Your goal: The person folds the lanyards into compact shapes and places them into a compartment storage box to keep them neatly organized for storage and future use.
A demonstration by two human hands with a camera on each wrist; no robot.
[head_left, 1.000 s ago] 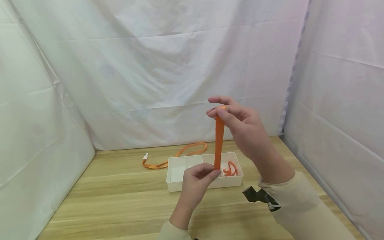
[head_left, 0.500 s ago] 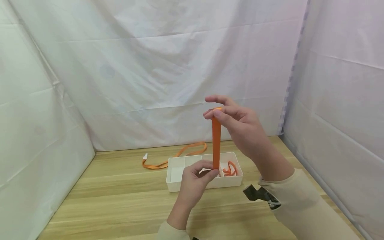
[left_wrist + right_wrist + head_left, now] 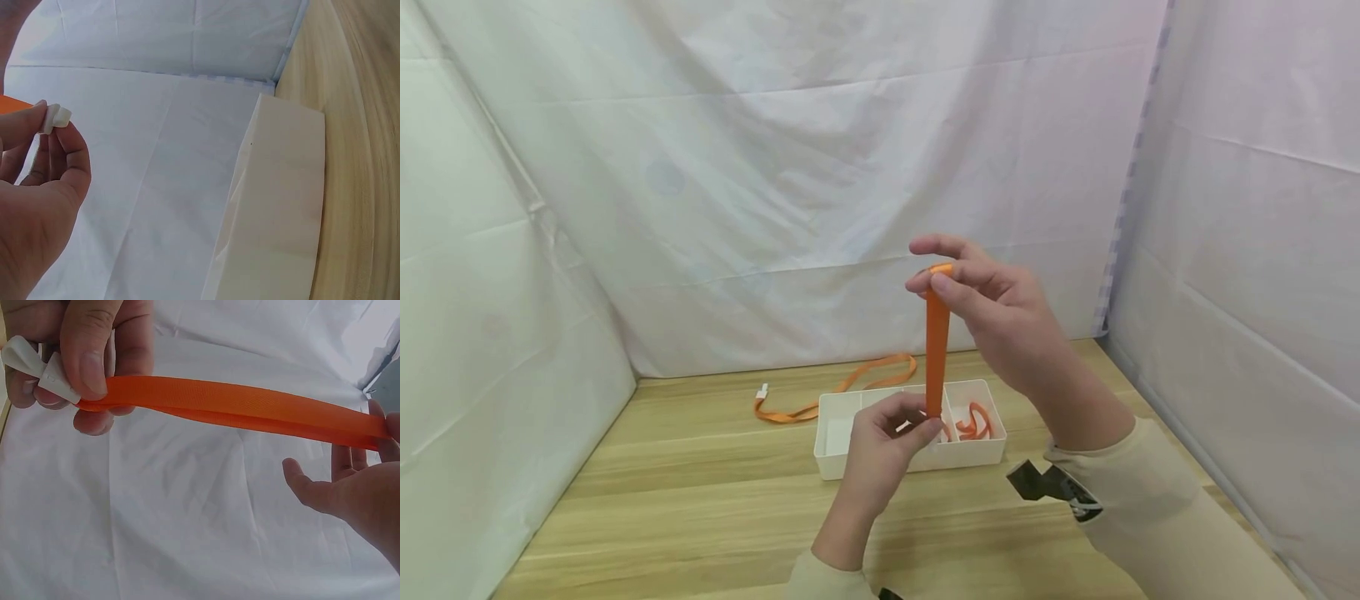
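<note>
An orange lanyard [image 3: 937,354], folded into a flat strip, is held upright above the white divided box [image 3: 973,454]. My left hand [image 3: 880,454] pinches its lower end between thumb and fingers, beside the white plastic clip [image 3: 59,378]. At the top, my right hand [image 3: 1003,312] pinches the fold with thumb and fingers, its forefinger stretched out above. The strip runs nearly straight between both hands in the right wrist view, its layers slightly parted. A coiled orange cord [image 3: 976,423] lies in the box's right compartment. My left hand hides part of the box's middle.
Another orange lanyard [image 3: 790,415] with a white clip [image 3: 763,392] lies looped on the wooden table [image 3: 700,500], behind and left of the box. White cloth [image 3: 775,208] hangs along the back and both sides.
Both hands have drifted slightly left with the lanyard stretched between them, and the left hand has risen a little. The box and the other lanyard stay where they were.
</note>
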